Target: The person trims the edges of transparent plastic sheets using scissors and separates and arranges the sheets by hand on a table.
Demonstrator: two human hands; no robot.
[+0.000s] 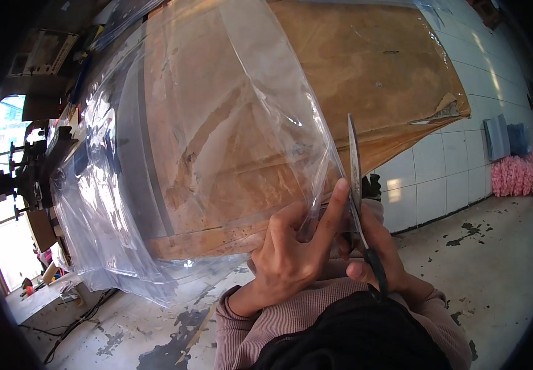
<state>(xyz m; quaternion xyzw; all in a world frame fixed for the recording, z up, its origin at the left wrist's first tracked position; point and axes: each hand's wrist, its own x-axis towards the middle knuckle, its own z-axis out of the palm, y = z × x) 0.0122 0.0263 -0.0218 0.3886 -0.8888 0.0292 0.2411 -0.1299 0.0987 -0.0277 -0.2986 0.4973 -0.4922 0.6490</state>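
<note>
A large sheet of clear plastic [118, 203] lies over a table topped with brown, wrinkled covering [365, 68]. My left hand [288, 256] grips the gathered edge of the plastic near the table's front side, its index finger stretched up along that edge. In my right hand [393, 262] is a pair of scissors [355, 166] with dark handles, its blades pointing away from me. The blades stand upright just right of my left fingertip and of the plastic edge. Whether they touch the plastic, I cannot tell. Some right-hand fingers are hidden behind the scissors.
Pink bundles [516, 174] and a blue container [518, 139] sit by the white tiled wall [445, 154] at right. Black machinery [35, 169] stands at left, before a bright window. Cables [78, 320] run along the worn floor [174, 339]. The table corner [463, 111] is torn.
</note>
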